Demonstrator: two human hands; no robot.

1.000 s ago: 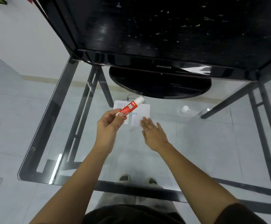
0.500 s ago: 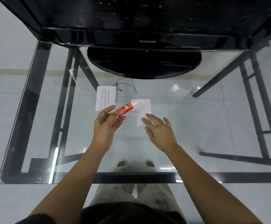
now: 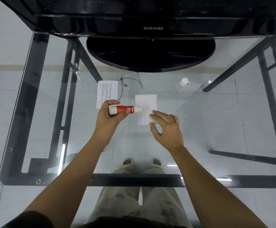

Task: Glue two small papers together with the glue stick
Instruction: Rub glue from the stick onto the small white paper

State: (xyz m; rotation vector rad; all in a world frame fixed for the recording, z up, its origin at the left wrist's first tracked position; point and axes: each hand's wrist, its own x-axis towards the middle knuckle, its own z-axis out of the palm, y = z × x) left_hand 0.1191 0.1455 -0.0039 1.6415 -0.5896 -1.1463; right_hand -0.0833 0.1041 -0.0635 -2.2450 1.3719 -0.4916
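1. since the earlier frame the glue stick [image 3: 125,109] has swung from a slant to lie level across the middle of the frame, and its pale tip now reaches the left edge of the blank paper [image 3: 146,104].
2. left hand [image 3: 108,117], centre left, curls fingers and thumb round the red barrel; the white end sticks out leftward. whether the tip touches the sheet cannot be told.
3. right hand [image 3: 167,129], just right of centre, is spread with fairly straight fingers and grips nothing, fingertips resting on the blank paper's lower right corner.
4. printed paper [image 3: 107,91] lies flat above the left hand, apart from the blank one, its lower edge hidden by knuckles.
5. open glass stretches right of and below both hands; a white cap [image 3: 183,81] sits at upper right, and a black cable [image 3: 122,79] shows near the papers' upper ends.
6. glass table [image 3: 10,145] has a dark rim; a black screen [image 3: 153,28] on a round base [image 3: 150,55] fills the top; pale floor tiles and two slippers [image 3: 127,163] show through.
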